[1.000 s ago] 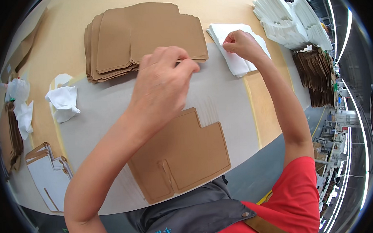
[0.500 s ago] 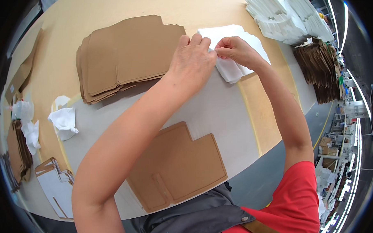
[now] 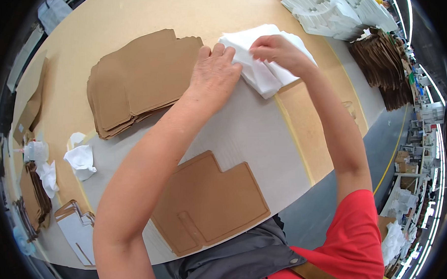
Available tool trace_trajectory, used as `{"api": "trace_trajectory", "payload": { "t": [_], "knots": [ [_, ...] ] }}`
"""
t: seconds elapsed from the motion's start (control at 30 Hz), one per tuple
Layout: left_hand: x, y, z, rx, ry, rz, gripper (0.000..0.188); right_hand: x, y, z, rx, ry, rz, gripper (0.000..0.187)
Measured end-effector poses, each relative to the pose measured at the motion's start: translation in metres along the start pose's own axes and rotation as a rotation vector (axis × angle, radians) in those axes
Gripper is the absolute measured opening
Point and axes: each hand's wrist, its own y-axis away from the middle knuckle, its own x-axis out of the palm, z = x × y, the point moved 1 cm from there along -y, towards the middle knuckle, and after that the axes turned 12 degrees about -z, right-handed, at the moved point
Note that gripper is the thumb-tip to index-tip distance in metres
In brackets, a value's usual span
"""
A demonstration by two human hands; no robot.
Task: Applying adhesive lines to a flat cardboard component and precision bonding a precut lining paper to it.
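Note:
At the far right of the table lies a pile of thin white sheets (image 3: 291,41), its near flap creased and partly raised. My left hand (image 3: 215,73) is closed at the pile's left edge, the edge of a white sheet between thumb and fingers. Over the pile, my right hand (image 3: 283,55) has bent, closed fingers, slightly blurred; whatever they pinch cannot be made out. Left of my left hand rests a stack of brown cut panels (image 3: 137,73). A single brown notched panel (image 3: 221,203) lies flat near the front edge, partly behind my left forearm.
A crumpled white cloth (image 3: 80,161) and white notched pieces with brown edges (image 3: 74,231) lie at the left. Farther left stand a clear bottle (image 3: 36,151) and brown pieces (image 3: 34,195). White stacks (image 3: 337,12) and brown bundles (image 3: 381,65) line the far right.
My right hand has drawn slightly up and away from my left hand, parting the two. The white sheet's near flap shows more creased and spread. The whole view has shifted a little.

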Motion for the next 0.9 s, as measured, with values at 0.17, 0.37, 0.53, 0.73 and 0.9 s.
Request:
{"api": "trace_trajectory", "payload": {
  "t": [0.17,0.37,0.53,0.73,0.9],
  "knots": [
    [-0.005,-0.007,-0.001,0.011,0.063,-0.023,0.036,-0.034,-0.002,-0.017,0.027,-0.190,-0.123,0.025],
    [0.001,-0.025,-0.002,-0.052,0.076,0.027,0.037,-0.017,0.002,-0.012,0.013,-0.152,-0.061,0.029],
    [0.005,-0.028,-0.005,-0.017,0.113,0.136,0.040,-0.003,0.015,0.010,0.070,-0.098,-0.254,0.058],
    [0.011,-0.020,-0.007,0.009,0.094,0.085,0.050,0.025,0.001,0.033,-0.063,0.386,-0.306,0.079],
    [0.013,-0.016,-0.010,0.036,0.130,-0.025,0.047,0.022,-0.021,0.035,0.001,0.642,-0.219,0.065]
  ]
}}
